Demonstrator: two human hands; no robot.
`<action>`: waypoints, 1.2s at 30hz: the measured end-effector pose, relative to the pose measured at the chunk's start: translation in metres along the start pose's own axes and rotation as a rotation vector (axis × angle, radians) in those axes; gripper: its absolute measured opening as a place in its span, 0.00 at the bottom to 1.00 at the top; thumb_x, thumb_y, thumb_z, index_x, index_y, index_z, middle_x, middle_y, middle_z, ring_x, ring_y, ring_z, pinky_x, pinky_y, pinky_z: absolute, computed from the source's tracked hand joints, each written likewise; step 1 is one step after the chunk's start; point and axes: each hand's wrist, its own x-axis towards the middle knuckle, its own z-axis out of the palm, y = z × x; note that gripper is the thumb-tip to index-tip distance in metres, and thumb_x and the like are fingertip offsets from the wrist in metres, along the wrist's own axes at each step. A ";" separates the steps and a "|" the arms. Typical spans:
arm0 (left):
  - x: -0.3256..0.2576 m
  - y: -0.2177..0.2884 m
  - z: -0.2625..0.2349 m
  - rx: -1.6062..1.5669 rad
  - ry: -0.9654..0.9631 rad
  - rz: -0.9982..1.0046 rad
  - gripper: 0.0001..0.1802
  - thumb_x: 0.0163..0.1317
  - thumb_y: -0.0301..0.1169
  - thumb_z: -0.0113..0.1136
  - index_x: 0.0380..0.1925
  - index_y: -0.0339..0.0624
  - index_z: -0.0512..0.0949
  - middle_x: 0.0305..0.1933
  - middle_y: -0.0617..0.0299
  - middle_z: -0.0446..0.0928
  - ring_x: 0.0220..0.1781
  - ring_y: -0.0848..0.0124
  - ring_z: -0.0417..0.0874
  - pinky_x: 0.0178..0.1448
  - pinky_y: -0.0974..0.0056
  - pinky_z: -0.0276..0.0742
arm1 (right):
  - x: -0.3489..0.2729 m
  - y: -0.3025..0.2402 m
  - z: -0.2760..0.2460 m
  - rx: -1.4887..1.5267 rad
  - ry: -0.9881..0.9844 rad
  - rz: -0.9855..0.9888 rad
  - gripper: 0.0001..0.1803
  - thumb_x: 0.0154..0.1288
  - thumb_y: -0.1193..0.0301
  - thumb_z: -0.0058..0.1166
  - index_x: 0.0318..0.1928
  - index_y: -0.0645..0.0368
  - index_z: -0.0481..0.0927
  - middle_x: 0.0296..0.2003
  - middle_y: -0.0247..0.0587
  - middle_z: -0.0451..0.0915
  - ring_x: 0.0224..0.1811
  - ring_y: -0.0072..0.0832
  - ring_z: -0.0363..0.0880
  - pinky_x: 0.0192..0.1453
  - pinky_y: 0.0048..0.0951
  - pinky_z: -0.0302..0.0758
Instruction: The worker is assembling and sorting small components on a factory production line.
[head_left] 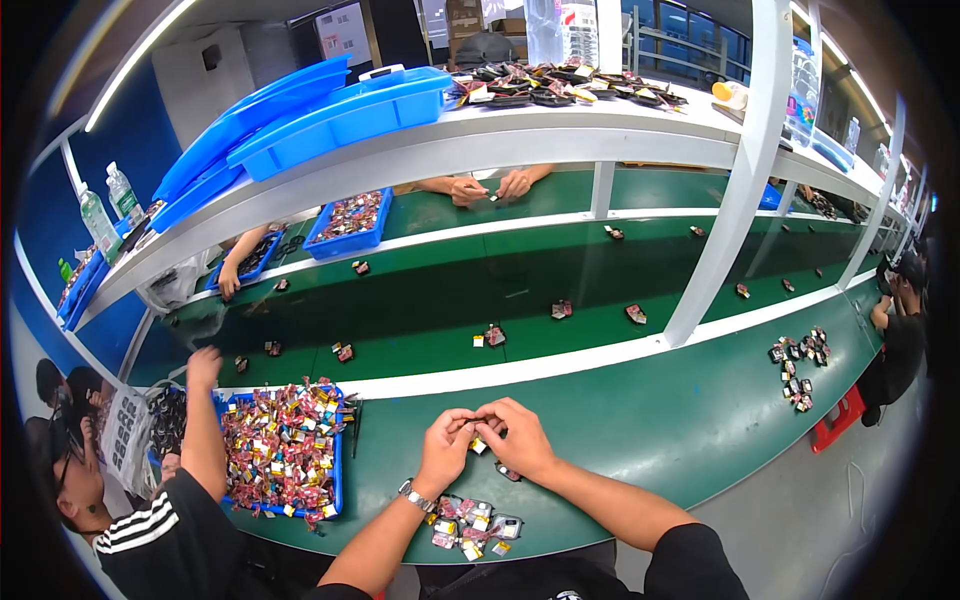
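My left hand [445, 452] and my right hand [517, 438] meet above the green bench, fingertips pinched together. Between them is a small electronic assembly [478, 446], mostly hidden by the fingers; a white and yellow block on it shows below. On the bench under my right hand lies a dark small device [507, 471]. Closer to me, beside my left wrist with its metal watch, sits a cluster of small grey casings [507, 527] with white, yellow and pink parts on them. Left of my left forearm, a blue tray [338, 470] is heaped with small red, white and yellow wired parts.
Beyond a white rail, a green conveyor belt [420, 290] carries scattered devices. A white shelf [560, 125] on posts spans overhead, holding blue trays [345, 115]. More devices [797, 365] lie at the bench's right. A co-worker's arm [205, 430] reaches beside the tray; other people's hands work across.
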 end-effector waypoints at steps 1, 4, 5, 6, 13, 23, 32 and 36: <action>0.000 -0.002 0.000 0.010 -0.003 0.050 0.09 0.68 0.22 0.52 0.47 0.34 0.72 0.45 0.59 0.80 0.45 0.75 0.81 0.48 0.72 0.79 | 0.000 -0.001 0.000 -0.004 -0.001 0.002 0.09 0.59 0.80 0.60 0.41 0.66 0.79 0.36 0.41 0.79 0.32 0.25 0.82 0.36 0.23 0.80; -0.001 -0.002 -0.002 0.012 -0.020 0.070 0.10 0.68 0.21 0.51 0.49 0.33 0.71 0.47 0.56 0.79 0.48 0.72 0.81 0.52 0.69 0.79 | 0.001 -0.002 -0.002 0.015 -0.020 0.013 0.09 0.59 0.80 0.60 0.41 0.66 0.79 0.36 0.41 0.80 0.32 0.23 0.82 0.37 0.22 0.80; -0.001 0.000 -0.002 0.040 -0.037 0.073 0.11 0.69 0.21 0.50 0.50 0.33 0.70 0.49 0.55 0.78 0.49 0.71 0.81 0.53 0.68 0.79 | 0.003 -0.002 -0.004 0.041 -0.036 0.021 0.09 0.59 0.80 0.60 0.41 0.66 0.79 0.36 0.41 0.80 0.31 0.22 0.82 0.37 0.22 0.80; -0.002 0.001 -0.001 0.033 -0.038 0.074 0.11 0.69 0.21 0.50 0.50 0.33 0.70 0.49 0.55 0.78 0.49 0.71 0.81 0.53 0.68 0.79 | 0.007 0.002 -0.007 0.100 -0.039 0.034 0.08 0.59 0.79 0.60 0.41 0.65 0.80 0.35 0.40 0.80 0.32 0.21 0.82 0.37 0.22 0.79; 0.001 0.011 -0.005 -0.097 -0.098 0.001 0.19 0.69 0.25 0.50 0.58 0.32 0.65 0.59 0.46 0.73 0.54 0.64 0.80 0.54 0.62 0.81 | 0.109 0.070 -0.079 -0.210 0.325 0.286 0.09 0.54 0.75 0.65 0.35 0.65 0.82 0.31 0.44 0.84 0.32 0.30 0.84 0.41 0.29 0.79; 0.004 0.012 -0.005 -0.037 -0.145 -0.036 0.16 0.67 0.22 0.49 0.54 0.31 0.68 0.55 0.47 0.75 0.51 0.64 0.82 0.53 0.62 0.81 | 0.155 0.089 -0.154 -0.797 0.472 0.354 0.15 0.59 0.62 0.59 0.31 0.64 0.82 0.34 0.53 0.83 0.42 0.49 0.82 0.48 0.45 0.77; 0.004 0.009 -0.010 -0.080 -0.150 -0.048 0.15 0.68 0.23 0.50 0.53 0.31 0.70 0.53 0.50 0.76 0.48 0.68 0.82 0.49 0.66 0.82 | 0.156 0.125 -0.166 -0.628 0.370 0.440 0.15 0.53 0.66 0.67 0.38 0.63 0.81 0.34 0.47 0.85 0.41 0.37 0.84 0.47 0.35 0.78; 0.004 0.009 -0.013 -0.072 -0.158 -0.038 0.15 0.68 0.23 0.50 0.54 0.31 0.69 0.53 0.50 0.76 0.48 0.68 0.82 0.50 0.65 0.82 | 0.133 0.085 -0.168 -0.169 0.052 0.310 0.12 0.52 0.74 0.66 0.37 0.62 0.79 0.31 0.37 0.83 0.35 0.23 0.82 0.43 0.24 0.77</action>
